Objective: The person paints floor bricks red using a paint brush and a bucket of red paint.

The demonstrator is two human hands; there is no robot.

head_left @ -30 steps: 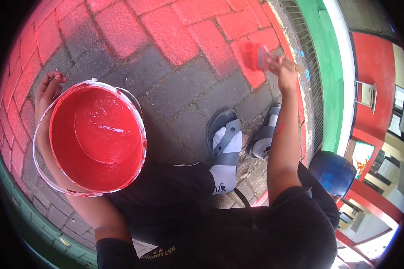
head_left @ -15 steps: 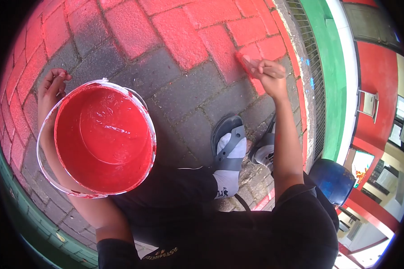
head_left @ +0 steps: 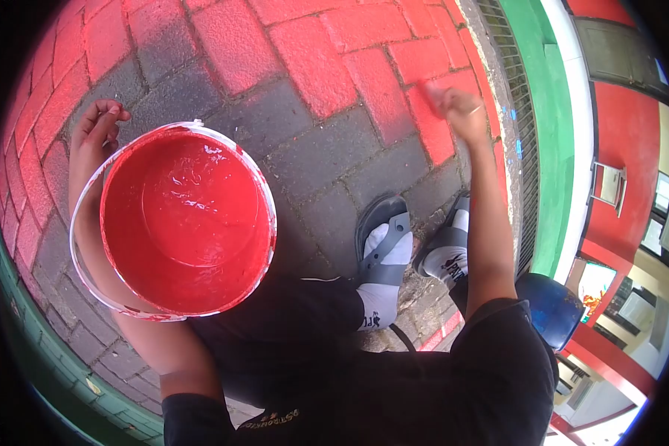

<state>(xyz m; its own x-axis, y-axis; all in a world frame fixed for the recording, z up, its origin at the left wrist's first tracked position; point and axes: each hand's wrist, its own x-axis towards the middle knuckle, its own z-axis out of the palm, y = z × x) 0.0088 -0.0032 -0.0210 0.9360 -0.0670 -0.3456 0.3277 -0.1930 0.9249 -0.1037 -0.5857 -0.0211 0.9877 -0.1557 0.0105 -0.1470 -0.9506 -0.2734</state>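
A bucket (head_left: 263,256) with red paint (head_left: 201,201) inside hangs at my left forearm, its white wire handle (head_left: 74,245) looped around the arm. Beyond the rim, my left hand (head_left: 99,126) has loosely curled fingers with gaps between them and nothing visible in them. My right hand (head_left: 464,115) is closed on a paintbrush (head_left: 435,93), its red end blurred by motion, over a freshly red paving brick (head_left: 431,130). Most of the brush is hidden by the fingers or smeared. Unpainted grey bricks (head_left: 316,160) lie between the hands.
My sandalled feet (head_left: 383,238) stand on the paving below the right hand. A metal drain grate (head_left: 528,149) and a green strip (head_left: 554,149) run along the right. A blue barrel (head_left: 550,308) stands near my right elbow. A green ledge (head_left: 67,372) curves at lower left.
My right hand has moved right and slightly up in view with the brush, and more red covers the brick beneath it. The bucket has shifted slightly right and up.
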